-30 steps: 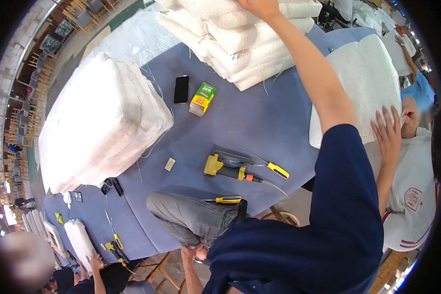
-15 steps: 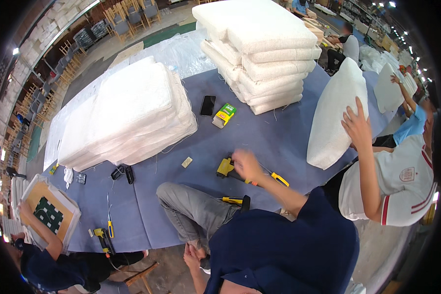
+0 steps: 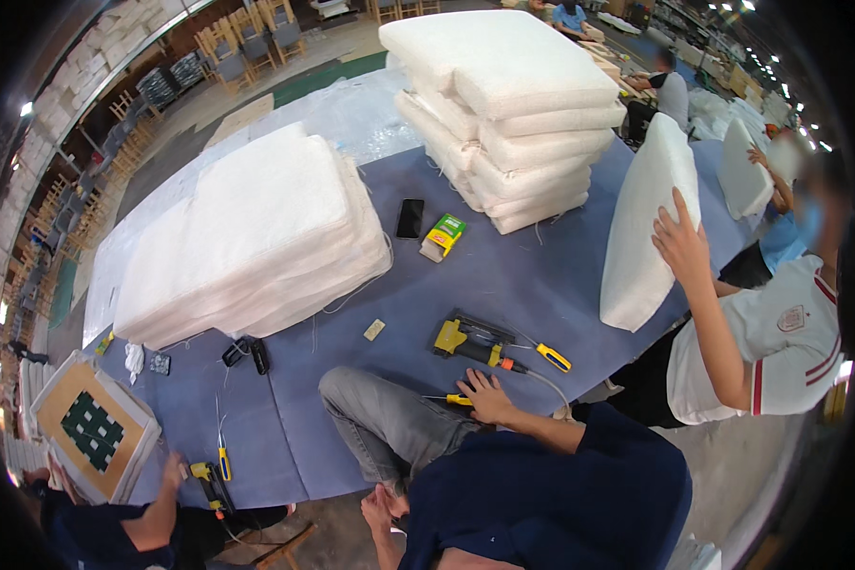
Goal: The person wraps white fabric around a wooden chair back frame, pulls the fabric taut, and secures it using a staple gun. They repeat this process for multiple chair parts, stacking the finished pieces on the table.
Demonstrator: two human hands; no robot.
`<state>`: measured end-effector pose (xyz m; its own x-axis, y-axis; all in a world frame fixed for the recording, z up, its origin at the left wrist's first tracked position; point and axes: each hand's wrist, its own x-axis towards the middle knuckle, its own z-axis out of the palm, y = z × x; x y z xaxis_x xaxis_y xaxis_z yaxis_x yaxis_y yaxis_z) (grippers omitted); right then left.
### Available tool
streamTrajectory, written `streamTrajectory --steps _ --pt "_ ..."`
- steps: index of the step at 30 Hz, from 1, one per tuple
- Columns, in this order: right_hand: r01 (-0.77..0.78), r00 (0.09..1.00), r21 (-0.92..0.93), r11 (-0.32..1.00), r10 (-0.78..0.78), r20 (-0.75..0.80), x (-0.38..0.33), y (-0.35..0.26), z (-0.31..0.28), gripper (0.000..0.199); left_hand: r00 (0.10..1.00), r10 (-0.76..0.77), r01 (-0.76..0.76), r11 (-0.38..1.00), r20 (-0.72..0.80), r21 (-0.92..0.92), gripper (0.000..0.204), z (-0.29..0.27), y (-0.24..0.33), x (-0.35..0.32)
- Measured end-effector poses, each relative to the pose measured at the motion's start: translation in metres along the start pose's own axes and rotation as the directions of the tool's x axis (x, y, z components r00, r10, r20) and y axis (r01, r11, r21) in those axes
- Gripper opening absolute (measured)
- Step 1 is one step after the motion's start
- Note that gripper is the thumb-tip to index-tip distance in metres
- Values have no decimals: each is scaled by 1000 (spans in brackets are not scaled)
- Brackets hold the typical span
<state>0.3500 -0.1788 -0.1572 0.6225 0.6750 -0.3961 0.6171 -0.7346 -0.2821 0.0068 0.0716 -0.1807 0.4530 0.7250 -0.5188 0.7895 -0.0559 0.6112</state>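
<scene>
My right hand lies palm down on the blue-grey tabletop, fingers spread, its fingertips by the yellow handle of a screwdriver. Just beyond it rests a yellow and black air staple gun, its hose running back toward my right arm. A second yellow-handled screwdriver lies right of the gun. Down at my bent leg in grey trousers, my left hand is closed around my bare foot, which it partly hides. A small pale block sits left of the gun.
Stacks of white cushions stand at far left and far centre; a phone and green-yellow box lie between. At right a co-worker's hand steadies an upright cushion. At left, another co-worker's hand is beside another staple gun.
My right hand has come down from above the staple gun to the tabletop nearer me. The left co-worker's arm has moved from the framed panel toward their staple gun. The view has shifted slightly.
</scene>
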Motion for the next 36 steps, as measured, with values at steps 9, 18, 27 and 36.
streamTrajectory --steps 9,18,27,36 --pt "-64 997 19 998 63 36 34 -6 -3 81 995 93 -89 989 25 -115 62 1 10 -18" --pt "-11 999 48 999 9 33 64 -9 -29 43 998 67 -68 997 23 48 54 5 6 -13" --pt "-285 898 505 815 411 -157 -34 114 -18 27 993 114 -114 993 13 -24 60 13 1 -15" --pt "-797 494 -504 332 838 -230 -295 253 -79 54 985 174 -167 969 -20 183 63 5 -21 15"
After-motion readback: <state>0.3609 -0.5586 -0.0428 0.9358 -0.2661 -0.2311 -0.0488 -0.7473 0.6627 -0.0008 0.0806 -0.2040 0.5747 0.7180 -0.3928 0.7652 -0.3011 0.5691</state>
